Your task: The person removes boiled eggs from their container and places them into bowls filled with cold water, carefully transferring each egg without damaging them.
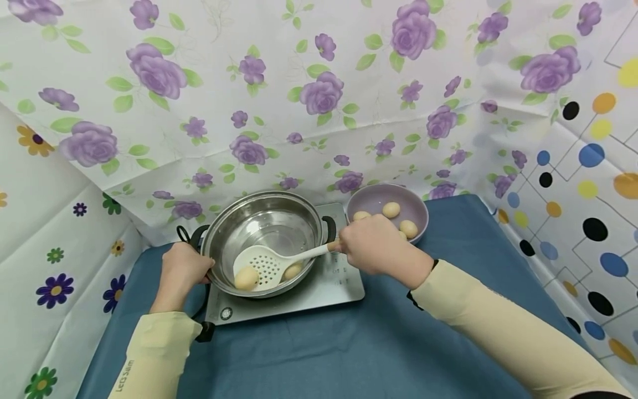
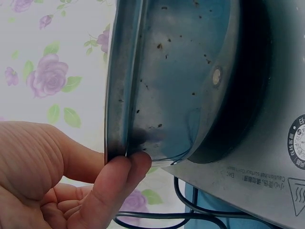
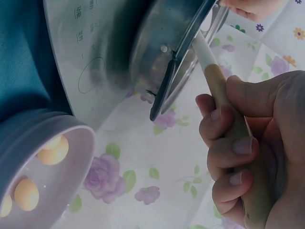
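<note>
My right hand grips the wooden handle of a white slotted skimmer, fingers curled round it. The skimmer's head is inside a steel pot, with one egg on or against its left edge; I cannot tell which. Another egg lies in the pot, partly behind the skimmer. My left hand pinches the pot's left rim between thumb and fingers, as the left wrist view shows. In the left wrist view the pot's outer wall has dark specks on it.
The pot stands on a silver induction cooker on a blue cloth. To its right, a light purple bowl holds several eggs, one egg near the back. A black cable runs beside the cooker. Flowered sheets hang behind.
</note>
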The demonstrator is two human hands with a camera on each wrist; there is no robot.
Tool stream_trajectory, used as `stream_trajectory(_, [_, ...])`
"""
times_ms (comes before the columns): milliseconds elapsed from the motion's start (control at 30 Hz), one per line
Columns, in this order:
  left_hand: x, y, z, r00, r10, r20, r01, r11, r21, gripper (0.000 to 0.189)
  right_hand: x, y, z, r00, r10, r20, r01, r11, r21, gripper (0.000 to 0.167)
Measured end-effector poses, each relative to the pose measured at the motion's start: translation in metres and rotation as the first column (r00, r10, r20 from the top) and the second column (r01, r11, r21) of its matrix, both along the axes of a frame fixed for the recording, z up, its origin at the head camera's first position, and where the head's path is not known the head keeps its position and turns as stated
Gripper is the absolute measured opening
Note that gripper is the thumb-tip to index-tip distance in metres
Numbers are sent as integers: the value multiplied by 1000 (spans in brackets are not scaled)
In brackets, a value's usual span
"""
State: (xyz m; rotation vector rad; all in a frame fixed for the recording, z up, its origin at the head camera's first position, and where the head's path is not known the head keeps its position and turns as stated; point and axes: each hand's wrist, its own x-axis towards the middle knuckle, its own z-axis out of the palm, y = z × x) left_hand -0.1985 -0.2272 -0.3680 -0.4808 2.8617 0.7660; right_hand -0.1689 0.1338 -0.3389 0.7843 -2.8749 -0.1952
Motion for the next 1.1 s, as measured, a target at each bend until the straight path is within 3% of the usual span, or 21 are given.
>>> stream_trajectory(133, [0, 0, 0, 1000, -3, 3, 3, 1000, -11, 25, -4, 0, 2, 994, -38, 98, 39, 999, -15, 29])
stream_trajectory(267, [0, 0, 1, 1000, -4, 3, 4, 1000, -14, 25, -7, 0, 5, 975, -79, 207, 86, 996, -27, 27])
stream_trajectory(400, [0, 0, 1, 1000, 5, 3, -5, 1000, -9, 24, -9, 0, 6, 959, -100, 266, 114, 993, -39, 26])
stream_trajectory(900, [1, 0, 1, 1000, -4, -2, 4, 1000, -7, 24, -16, 7, 14, 918, -169, 360, 214, 973, -88, 25])
stream_trajectory(1100, [1, 0, 1, 1000, -2, -9, 2, 1000, -1, 24, -15, 13, 21, 921, -186, 342, 231, 968, -97, 35])
